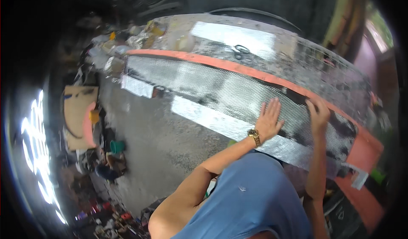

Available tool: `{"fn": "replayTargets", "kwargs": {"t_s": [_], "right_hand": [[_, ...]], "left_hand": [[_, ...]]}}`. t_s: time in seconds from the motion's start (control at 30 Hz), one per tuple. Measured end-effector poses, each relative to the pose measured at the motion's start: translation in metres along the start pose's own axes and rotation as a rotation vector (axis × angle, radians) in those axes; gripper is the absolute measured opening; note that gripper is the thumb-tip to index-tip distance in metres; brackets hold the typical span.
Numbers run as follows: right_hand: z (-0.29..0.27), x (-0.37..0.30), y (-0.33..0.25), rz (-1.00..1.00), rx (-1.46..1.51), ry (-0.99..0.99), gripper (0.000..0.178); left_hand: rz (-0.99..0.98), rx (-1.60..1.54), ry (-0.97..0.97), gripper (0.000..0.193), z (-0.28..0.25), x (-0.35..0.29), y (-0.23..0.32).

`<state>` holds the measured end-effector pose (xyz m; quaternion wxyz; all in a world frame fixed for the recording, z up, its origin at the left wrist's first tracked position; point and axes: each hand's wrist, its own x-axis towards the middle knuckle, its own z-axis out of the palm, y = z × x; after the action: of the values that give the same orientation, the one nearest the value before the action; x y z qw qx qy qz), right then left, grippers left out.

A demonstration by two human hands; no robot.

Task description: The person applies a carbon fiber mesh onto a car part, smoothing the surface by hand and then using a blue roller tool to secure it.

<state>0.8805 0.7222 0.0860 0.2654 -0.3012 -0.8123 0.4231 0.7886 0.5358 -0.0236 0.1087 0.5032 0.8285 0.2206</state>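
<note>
A long sheet of woven black-and-silver cloth (212,86) lies along a salmon-coloured panel (265,75). My left hand (268,120) presses flat on the cloth, its fingers stretched out and a gold watch (254,136) on the wrist. Farther right, my right hand (319,113) has its fingers bent down at the cloth's far edge and seems to pinch it; the fingertips are partly hidden. Shiny whitish strips (204,113) stick out along the near side of the cloth.
Behind the panel, black-handled scissors (241,51) rest by a bright white sheet (233,34) on the worktable (178,24). Bags and scraps (112,46) crowd its left end. Left across the concrete floor (148,133) are a cardboard sheet (78,120), a green bucket (117,146) and a crouching person (109,169).
</note>
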Motion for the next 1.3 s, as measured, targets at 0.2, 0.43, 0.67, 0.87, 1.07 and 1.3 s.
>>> {"fn": "replayTargets", "kwargs": {"t_s": [0.2,0.43,0.67,0.87,1.07,1.3], "right_hand": [[0.015,-0.054,0.014,0.241,0.158,0.089,0.033],[0.066,-0.077,-0.026,0.288,0.177,0.106,0.034],[0.124,-0.048,-0.109,0.205,0.155,0.155,0.028],[0.157,-0.026,-0.153,0.194,0.045,0.073,0.025],[0.159,-0.046,-0.155,0.258,0.107,0.06,0.027],[0.178,-0.109,-0.173,0.318,0.126,-0.163,0.019]], "left_hand": [[-0.125,0.091,-0.017,0.074,-0.08,-0.048,-0.114],[-0.316,0.195,0.1,0.075,-0.155,-0.094,-0.27],[-0.363,0.221,0.197,0.074,-0.211,-0.118,-0.381],[-0.362,0.276,0.259,0.074,-0.224,-0.153,-0.437],[-0.139,0.246,-0.015,0.075,-0.225,-0.153,-0.389],[0.067,0.174,-0.19,0.077,-0.208,-0.136,-0.337]]}}
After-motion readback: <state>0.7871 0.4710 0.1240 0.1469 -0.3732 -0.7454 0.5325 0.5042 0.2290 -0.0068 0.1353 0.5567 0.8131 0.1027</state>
